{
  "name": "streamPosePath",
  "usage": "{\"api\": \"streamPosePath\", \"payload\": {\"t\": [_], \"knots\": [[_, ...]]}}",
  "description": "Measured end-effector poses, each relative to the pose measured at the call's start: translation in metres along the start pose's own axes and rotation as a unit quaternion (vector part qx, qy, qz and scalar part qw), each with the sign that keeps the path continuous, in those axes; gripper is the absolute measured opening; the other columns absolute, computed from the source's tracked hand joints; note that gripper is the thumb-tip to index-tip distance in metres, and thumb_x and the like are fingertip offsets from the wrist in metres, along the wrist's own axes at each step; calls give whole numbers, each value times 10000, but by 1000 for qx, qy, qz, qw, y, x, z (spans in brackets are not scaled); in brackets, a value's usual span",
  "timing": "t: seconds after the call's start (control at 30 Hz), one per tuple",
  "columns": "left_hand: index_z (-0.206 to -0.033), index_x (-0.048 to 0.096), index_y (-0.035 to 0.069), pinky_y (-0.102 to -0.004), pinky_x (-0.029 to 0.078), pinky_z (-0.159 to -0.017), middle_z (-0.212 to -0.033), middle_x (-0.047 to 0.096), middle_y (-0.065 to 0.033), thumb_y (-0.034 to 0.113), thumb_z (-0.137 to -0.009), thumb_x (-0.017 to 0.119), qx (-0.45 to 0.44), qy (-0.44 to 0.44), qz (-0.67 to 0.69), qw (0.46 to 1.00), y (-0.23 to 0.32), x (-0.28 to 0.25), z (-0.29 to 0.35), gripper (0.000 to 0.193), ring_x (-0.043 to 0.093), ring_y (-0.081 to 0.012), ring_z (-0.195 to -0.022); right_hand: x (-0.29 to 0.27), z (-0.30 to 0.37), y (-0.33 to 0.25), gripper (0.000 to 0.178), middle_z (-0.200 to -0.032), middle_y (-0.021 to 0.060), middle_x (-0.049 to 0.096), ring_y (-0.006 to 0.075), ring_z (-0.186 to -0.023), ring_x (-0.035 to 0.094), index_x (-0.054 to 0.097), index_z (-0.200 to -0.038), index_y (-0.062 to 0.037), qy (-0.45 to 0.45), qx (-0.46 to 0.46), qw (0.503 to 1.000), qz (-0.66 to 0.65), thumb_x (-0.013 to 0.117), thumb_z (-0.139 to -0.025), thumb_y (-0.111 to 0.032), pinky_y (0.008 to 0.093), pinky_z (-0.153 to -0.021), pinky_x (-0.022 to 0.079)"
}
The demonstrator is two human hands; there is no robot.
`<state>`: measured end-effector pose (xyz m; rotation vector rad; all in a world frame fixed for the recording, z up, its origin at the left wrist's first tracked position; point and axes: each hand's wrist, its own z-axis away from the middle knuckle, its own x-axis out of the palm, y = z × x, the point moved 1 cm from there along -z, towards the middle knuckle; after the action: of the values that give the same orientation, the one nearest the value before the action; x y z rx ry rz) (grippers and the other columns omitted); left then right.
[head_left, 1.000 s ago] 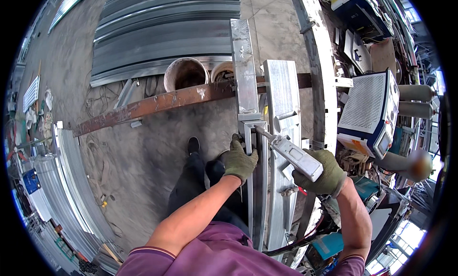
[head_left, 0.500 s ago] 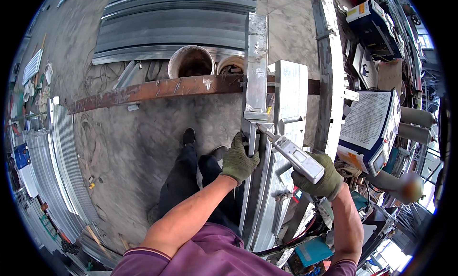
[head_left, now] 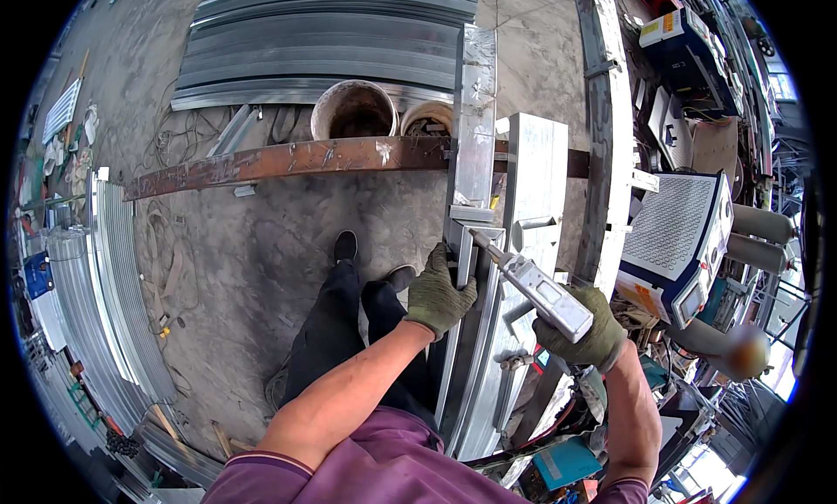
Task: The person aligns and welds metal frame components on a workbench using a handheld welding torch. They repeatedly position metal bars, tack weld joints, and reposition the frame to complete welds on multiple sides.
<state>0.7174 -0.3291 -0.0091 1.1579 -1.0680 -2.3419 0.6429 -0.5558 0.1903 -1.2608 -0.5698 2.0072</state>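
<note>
My right hand (head_left: 586,331), in a dark green glove, is closed around a grey, boxy welding gun (head_left: 545,293). The gun's narrow nozzle points up and left, its tip at the corner of a small metal frame piece (head_left: 466,260). My left hand (head_left: 440,293), gloved alike, is closed on the left side of that piece, its fingers partly hidden. The piece lies on a long metal beam (head_left: 475,146) that runs away from me. A wider silvery profile (head_left: 536,168) lies alongside to the right, with short metal bits on it.
A rusty steel bar (head_left: 288,160) crosses beneath the beams. Behind it stand two buckets (head_left: 353,90) and a stack of grey metal profiles (head_left: 323,46). A white and blue machine (head_left: 676,216) and gas cylinders (head_left: 758,216) are at right. More long profiles (head_left: 105,303) lie at left.
The view has shifted slightly, so the beams sit a little farther right. Both hands, the welding gun and the frame piece keep nearly the same positions relative to each other.
</note>
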Motion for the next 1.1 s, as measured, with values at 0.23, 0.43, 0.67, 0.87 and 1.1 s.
{"api": "streamPosePath", "payload": {"t": [0.23,0.43,0.67,0.87,1.1], "knots": [[-1458,501,-18,-493,597,-939,-1173,767,-188,327,-873,803,1,9,14,1000,1,-1,0,743,757,-397,-1037,0,-2,-3,318,-818,136,757,316,-703,752,753,-1077,-33,-16,15,1000,1,816,-838,-234,392,-689,609],[-1497,473,-48,-493,591,-957,-1201,759,-203,343,-878,799,-2,-3,18,1000,3,-5,0,801,750,-399,-1058,-2,-3,-5,326,-816,134,757,330,-714,753,752,-1082,-35,-13,15,1000,0,812,-834,-238,399,-699,615],[-1540,435,-78,-497,582,-971,-1227,751,-213,370,-883,794,-11,-22,16,1000,5,-7,1,872,739,-410,-1083,-3,-4,-9,323,-812,128,749,331,-701,744,753,-1078,-39,-23,39,999,-14,814,-829,-234,402,-689,614],[-1538,434,-77,-497,581,-975,-1249,744,-217,367,-886,791,-1,-11,4,1000,3,-5,1,867,739,-407,-1094,-2,-4,-5,309,-817,128,752,327,-700,746,755,-1075,-40,-15,-18,999,36,814,-837,-229,399,-680,612],[-1526,444,-57,-495,580,-979,-1251,740,-216,358,-884,791,-10,-22,23,999,8,-9,0,840,736,-405,-1105,0,-3,-5,304,-833,131,767,292,-708,764,764,-1071,-33,-11,15,1000,2,826,-844,-226,388,-676,612]]}}
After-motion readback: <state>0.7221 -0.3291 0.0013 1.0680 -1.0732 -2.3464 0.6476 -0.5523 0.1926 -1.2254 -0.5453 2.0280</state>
